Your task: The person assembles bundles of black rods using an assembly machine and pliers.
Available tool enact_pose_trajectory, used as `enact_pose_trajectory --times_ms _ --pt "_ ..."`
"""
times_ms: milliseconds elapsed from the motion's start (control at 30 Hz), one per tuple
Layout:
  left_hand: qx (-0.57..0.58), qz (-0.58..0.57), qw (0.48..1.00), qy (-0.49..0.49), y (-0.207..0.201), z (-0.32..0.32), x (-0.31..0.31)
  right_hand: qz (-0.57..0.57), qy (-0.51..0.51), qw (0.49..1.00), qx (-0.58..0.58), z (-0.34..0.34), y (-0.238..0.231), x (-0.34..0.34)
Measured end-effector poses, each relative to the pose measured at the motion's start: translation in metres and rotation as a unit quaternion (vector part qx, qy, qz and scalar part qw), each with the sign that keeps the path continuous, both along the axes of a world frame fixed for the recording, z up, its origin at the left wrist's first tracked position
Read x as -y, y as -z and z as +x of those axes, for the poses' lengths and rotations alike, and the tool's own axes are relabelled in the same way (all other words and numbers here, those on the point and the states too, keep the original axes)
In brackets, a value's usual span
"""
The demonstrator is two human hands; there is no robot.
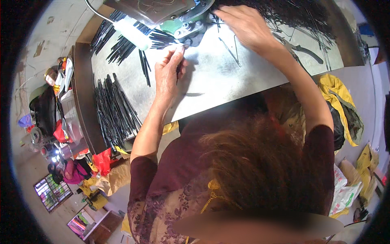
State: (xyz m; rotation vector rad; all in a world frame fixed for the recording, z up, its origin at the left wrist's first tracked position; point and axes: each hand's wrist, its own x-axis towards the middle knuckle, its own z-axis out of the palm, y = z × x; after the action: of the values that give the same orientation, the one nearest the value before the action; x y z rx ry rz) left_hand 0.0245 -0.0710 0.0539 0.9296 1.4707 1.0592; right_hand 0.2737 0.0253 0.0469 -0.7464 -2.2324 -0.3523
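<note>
My left hand [168, 73] is closed in a pinch just in front of the machine's green and metal working part [189, 30]. A thin black strip [178, 72] shows between its fingers, mostly hidden. My right hand [248, 30] is stretched out flat, its fingertips beside the machine's right side, close to loose black strips [229, 51] on the table. Bundles of black strips [122, 49] lie behind and left of my left hand, and a larger stack [113, 110] sits at the table's left edge. A white lamp [132, 34] lights the work spot.
Dark-handled pliers [306, 53] lie on the metal tabletop [215, 85] to the right. A tangled heap of black strips [300, 16] fills the back right. Wooden boards [87, 97] edge the table. Yellow sacks [339, 101] stand at right; another person [75, 171] is far left.
</note>
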Motion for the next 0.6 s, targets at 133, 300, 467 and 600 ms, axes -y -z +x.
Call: enact_pose_trajectory --times_ms 133,300,467,600 --pt "0.056 0.012 0.998 0.011 0.003 0.003 0.003 -0.065 0.054 0.996 0.027 -0.062 0.040 -0.066" --pt "0.116 0.022 0.993 0.004 0.014 0.001 -0.004 -0.097 0.092 0.989 -0.062 -0.079 0.079 -0.120" --pt "0.166 0.029 0.986 0.004 0.015 -0.004 -0.005 0.042 0.129 0.991 -0.018 -0.068 0.042 -0.075" --pt "0.248 0.001 0.969 -0.014 0.022 -0.004 -0.014 -0.150 0.239 0.958 0.043 -0.038 0.041 -0.022"
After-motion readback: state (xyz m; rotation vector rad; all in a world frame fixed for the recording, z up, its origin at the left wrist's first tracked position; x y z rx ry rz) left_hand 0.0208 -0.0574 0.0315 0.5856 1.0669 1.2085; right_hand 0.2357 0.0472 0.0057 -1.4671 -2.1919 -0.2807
